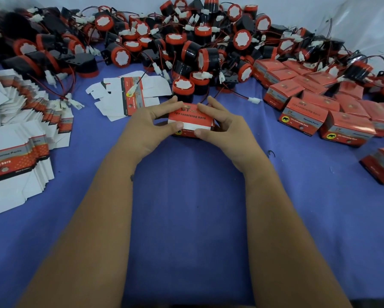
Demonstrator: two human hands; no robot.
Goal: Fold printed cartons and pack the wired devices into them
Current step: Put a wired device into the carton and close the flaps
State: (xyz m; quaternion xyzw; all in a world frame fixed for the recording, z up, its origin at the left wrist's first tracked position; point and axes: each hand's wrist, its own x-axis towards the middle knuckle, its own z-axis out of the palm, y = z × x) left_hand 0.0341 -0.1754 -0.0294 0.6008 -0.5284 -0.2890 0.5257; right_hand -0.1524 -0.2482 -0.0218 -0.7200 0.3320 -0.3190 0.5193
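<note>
while both hands work the same box, state per item:
carton in hand: red printed box, centre of the blue table, resting on the cloth; white tuck flap showing along its near top edge, not fully in
left hand: grips the carton's left side, fingers curled over the far top edge, thumb pressing the white flap
right hand: grips the carton's right side, fingers curled over the far top edge, thumb on the flap's right end
grip: both hands closed around the box, thumbs nearly meeting at the flap
contents: cannot tell, box sides hide the inside
device pile: black-and-red round horns with red/black wires and white plugs, heaped across the far side of the table
nearest device: upright, just beyond the carton, apart from the fingers
loose plug: white, on a wire, far right of the right hand
flat cartons: fanned stack of unfolded blanks, left side, near to mid
single blank: lying open, far left of the left hand, a wire and plug lying across it
packed cartons: closed red boxes grouped on the right, some stacked
stray carton: on its side, right edge, nearer than the group
</note>
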